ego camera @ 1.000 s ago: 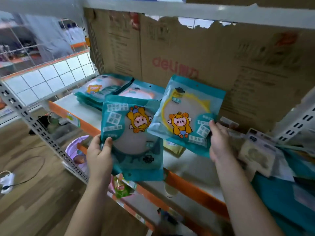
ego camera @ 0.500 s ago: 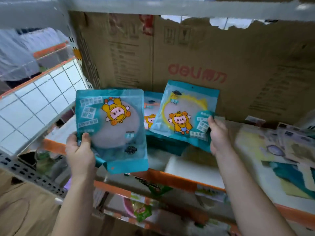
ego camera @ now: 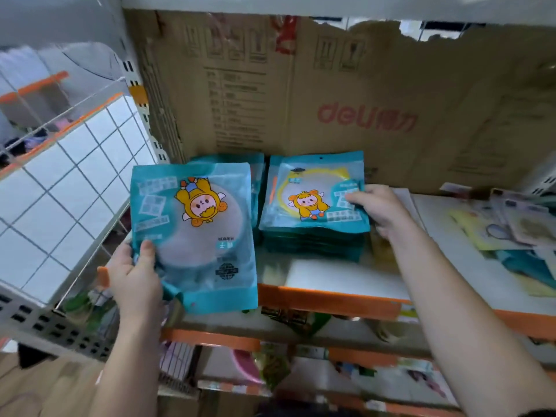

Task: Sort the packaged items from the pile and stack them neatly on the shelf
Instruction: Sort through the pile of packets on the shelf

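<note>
While atop shelf stack point(ego camera: 313, 245), packet point(ego camera: 311, 192) in fingers point(ego camera: 356, 196)

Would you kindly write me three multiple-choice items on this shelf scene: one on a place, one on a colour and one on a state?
1. Where is the right packet, held by the right hand?
A. on the stack by the cardboard
B. on a chair
C. in a drawer

2. What colour is the front edge of the shelf?
A. green
B. orange
C. black

3. How is the left packet held?
A. lying loose, untouched
B. folded in half
C. pinched at its lower left corner by the left hand, cartoon upside down

Answers:
1 A, teal layers of the stack sit right beneath it.
2 B, an orange strip runs along the front.
3 C, the thumb lies over that corner and the cartoon's head points down.
</note>
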`<state>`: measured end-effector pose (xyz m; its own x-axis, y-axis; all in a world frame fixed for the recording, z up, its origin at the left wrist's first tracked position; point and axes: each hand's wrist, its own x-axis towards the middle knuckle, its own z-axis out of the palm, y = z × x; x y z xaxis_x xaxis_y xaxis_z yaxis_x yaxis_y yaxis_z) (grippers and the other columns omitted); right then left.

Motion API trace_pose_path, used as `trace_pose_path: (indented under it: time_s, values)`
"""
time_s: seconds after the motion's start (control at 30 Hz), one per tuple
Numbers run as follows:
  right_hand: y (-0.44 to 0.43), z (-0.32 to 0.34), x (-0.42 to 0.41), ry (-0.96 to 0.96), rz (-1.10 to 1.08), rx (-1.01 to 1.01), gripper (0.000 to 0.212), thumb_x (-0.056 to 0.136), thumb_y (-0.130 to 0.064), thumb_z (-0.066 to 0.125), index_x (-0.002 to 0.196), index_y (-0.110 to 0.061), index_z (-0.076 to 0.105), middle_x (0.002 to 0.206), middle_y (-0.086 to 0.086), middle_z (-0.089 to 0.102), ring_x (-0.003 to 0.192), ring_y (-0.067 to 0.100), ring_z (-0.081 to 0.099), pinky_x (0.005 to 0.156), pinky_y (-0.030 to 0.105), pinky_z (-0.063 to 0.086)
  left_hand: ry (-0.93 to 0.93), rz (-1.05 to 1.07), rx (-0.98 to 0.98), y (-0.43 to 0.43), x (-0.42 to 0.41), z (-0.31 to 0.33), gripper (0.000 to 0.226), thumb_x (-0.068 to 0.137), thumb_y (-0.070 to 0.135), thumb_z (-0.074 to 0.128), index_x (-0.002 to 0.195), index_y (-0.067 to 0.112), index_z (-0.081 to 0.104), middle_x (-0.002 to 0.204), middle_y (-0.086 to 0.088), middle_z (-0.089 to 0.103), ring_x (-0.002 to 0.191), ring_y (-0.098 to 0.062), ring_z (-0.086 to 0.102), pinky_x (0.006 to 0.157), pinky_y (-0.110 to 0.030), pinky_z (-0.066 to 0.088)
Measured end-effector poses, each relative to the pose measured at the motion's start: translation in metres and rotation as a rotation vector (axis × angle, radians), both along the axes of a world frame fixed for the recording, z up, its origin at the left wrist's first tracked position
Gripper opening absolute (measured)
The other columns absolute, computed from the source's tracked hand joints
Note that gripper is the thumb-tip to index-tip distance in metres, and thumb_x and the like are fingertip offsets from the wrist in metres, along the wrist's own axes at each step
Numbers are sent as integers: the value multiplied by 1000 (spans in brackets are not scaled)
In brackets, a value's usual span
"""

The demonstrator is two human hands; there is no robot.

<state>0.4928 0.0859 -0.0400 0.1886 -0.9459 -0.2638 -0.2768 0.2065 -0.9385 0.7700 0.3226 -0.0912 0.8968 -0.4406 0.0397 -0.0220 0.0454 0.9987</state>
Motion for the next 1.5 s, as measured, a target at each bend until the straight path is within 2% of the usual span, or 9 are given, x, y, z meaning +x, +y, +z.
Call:
trace_pose_path:
  time_s: [0.23, 0.37, 0.7, 0.8, 0.9, 1.0, 1.13, 1.27, 1.5]
  values:
    - [3, 10, 13, 106, 60, -7, 9, 87, -6, 69, 95, -9, 64, 85, 4, 71, 72, 12, 70, 52, 25, 57, 19, -85, -38, -8, 5, 3, 16, 102, 20, 48, 109, 12, 60, 103, -9, 64, 94, -24, 61, 78, -42, 54]
    - [4, 1, 16, 142, -55, -45, 10, 85, -6, 72, 91, -8, 65, 83, 7, 70, 75, 18, 72, 62, 33, 59, 15, -110, -56, -9, 4, 5, 16, 102, 17, 47, 94, 21, 60, 96, -2, 64, 87, -17, 62, 69, -30, 51]
    - [-4, -11, 5, 483, -138, -201, 53, 79, -30, 80, 125, -10, 61, 109, 8, 69, 89, 19, 69, 70, 36, 59, 7, -210, -38, -16, 2, 14, 17, 101, 21, 49, 96, 28, 64, 103, -5, 67, 97, -26, 63, 80, -45, 52]
    - [-4, -9, 0, 607, -120, -490, 59, 77, -36, 80, 128, -14, 59, 126, 9, 58, 105, 25, 62, 83, 38, 54, -107, -345, 35, -26, 9, 29, 17, 97, 17, 55, 95, 29, 67, 98, -5, 69, 90, -21, 63, 79, -37, 51]
    - [12, 14, 9, 357, -5, -770, 30, 90, -30, 67, 117, -15, 67, 114, 3, 64, 100, 15, 62, 87, 28, 50, -316, -648, 135, -43, 13, 57, 14, 89, 21, 61, 97, 14, 70, 95, -17, 69, 83, -21, 61, 75, -37, 48]
    - [40, 48, 26, 118, 316, -759, 24, 94, -28, 63, 117, -21, 66, 112, -8, 67, 95, -3, 61, 80, 14, 47, -604, -931, 346, -66, 2, 89, 8, 94, 18, 64, 93, 12, 68, 84, -9, 65, 70, -12, 57, 67, -31, 42]
    - [60, 64, 34, 373, 755, -689, 30, 85, -32, 73, 113, -21, 71, 108, -12, 69, 97, 0, 62, 84, 15, 48, -979, -1157, 525, -93, -22, 123, 5, 92, 27, 66, 95, 27, 69, 87, 8, 66, 79, -2, 58, 67, -25, 42]
    - [62, 59, 29, 429, 823, -570, 19, 86, -31, 73, 100, -18, 71, 87, 3, 70, 80, 16, 62, 71, 30, 47, -1073, -1256, 555, -108, -37, 134, 9, 88, 29, 70, 97, 26, 72, 87, 8, 67, 81, -6, 59, 71, -27, 46]
    - [67, 42, 30, 470, 831, -626, 25, 98, -35, 53, 96, -11, 61, 79, 8, 59, 68, 13, 50, 63, 35, 39, -1221, -1209, 582, -122, -49, 134, 9, 80, 36, 76, 79, 32, 68, 71, 7, 63, 67, -8, 55, 57, -23, 39]
